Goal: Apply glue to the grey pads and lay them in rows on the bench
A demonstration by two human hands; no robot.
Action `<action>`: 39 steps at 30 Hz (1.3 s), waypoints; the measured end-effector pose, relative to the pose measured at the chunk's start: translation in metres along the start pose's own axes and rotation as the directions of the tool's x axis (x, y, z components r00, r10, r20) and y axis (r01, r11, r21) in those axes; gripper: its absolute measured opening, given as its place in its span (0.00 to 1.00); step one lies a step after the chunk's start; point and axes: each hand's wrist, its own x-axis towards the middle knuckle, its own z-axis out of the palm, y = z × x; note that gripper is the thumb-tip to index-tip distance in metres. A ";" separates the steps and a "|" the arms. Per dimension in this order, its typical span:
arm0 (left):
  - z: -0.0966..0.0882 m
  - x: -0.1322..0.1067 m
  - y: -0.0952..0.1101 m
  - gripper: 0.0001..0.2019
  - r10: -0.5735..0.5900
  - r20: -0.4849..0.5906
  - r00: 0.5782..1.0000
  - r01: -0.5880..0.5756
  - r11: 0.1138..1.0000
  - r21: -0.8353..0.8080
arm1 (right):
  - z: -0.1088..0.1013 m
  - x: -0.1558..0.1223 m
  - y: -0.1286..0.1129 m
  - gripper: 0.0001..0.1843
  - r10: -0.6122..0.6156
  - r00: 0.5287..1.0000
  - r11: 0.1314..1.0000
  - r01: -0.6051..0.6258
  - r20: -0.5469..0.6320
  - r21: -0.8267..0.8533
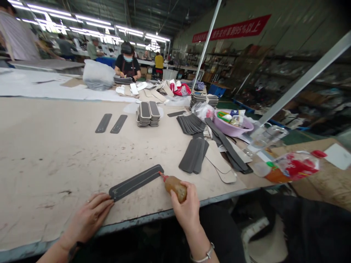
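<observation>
**Counts, worktable scene.** One beige worktable [55,153]. One long dark grey strip with pale stitch lines [136,182]. One amber squeeze bottle with a red nozzle [175,187]. Two bare hands: left hand [89,215] and right hand [187,208]. One silver bracelet [204,256]. Two loose dark grey flat strips [103,123]. Two side-by-side stacks of grey-topped pads [144,114]. One fanned pile of dark strips [192,124] (its pieces overlap too closely to count). One lilac plastic basin [233,132]. One clear plastic bottle with a red label [292,166]. One white plastic sack [97,75]. One red banner with white characters [233,28]. One seated co-worker in a black shirt [127,65].
</observation>
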 end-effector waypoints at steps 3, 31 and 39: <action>-0.001 0.000 0.001 0.15 -0.002 0.003 1.000 0.002 1.000 -0.003 | 0.002 -0.003 -0.006 0.15 -0.060 0.998 0.997 0.060 -0.001 0.045; 0.006 0.002 -0.007 0.12 0.005 -0.052 0.999 -0.008 0.998 -0.055 | 0.012 0.011 0.006 0.16 0.148 0.987 0.983 -0.141 -0.057 0.115; 0.004 0.006 -0.006 0.09 -0.033 -0.037 0.999 0.027 0.989 -0.145 | 0.014 0.006 0.008 0.18 0.272 0.962 0.932 -0.259 -0.014 0.253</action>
